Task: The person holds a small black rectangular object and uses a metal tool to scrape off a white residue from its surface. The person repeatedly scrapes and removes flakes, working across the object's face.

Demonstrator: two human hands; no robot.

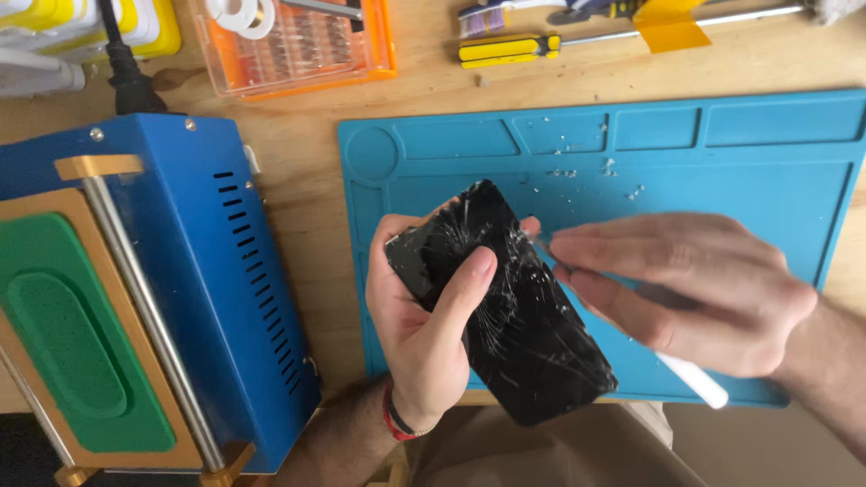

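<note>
Left hand [419,316] grips cracked phone [505,302] tilted above blue mat's [776,180] near edge, steadying it; right hand [686,289] pinches white-handled tool [690,379] at the glass.

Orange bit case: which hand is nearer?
Left. The left hand, holding the cracked phone, sits below the orange bit case; the right hand, with a white-handled tool, is farther right.
</note>
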